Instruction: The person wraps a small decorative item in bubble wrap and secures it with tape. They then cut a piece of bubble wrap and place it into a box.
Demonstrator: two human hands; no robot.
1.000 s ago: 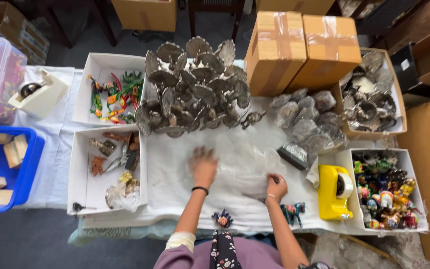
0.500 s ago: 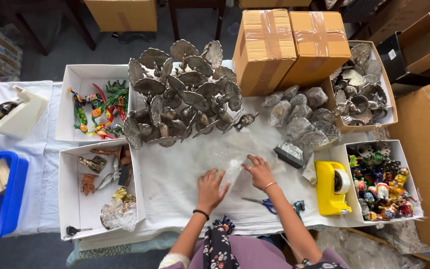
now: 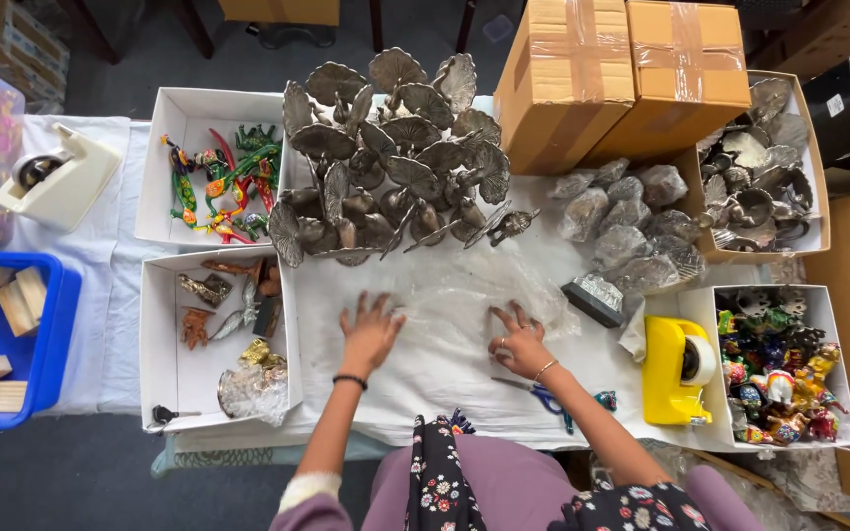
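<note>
My left hand (image 3: pixel 370 332) and right hand (image 3: pixel 517 342), fingers spread and gripping nothing, press flat the clear crinkled plastic sheet (image 3: pixel 445 300), ready, I judge, for a piece to be laid on it.

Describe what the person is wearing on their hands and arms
The left hand is bare, with a thin black band around the wrist and a pale sleeve pushed up near the elbow. The right hand has a ring on one finger and a slim bangle at the wrist. Forearms are otherwise uncovered; mauve sleeves show at the upper arms.
</note>
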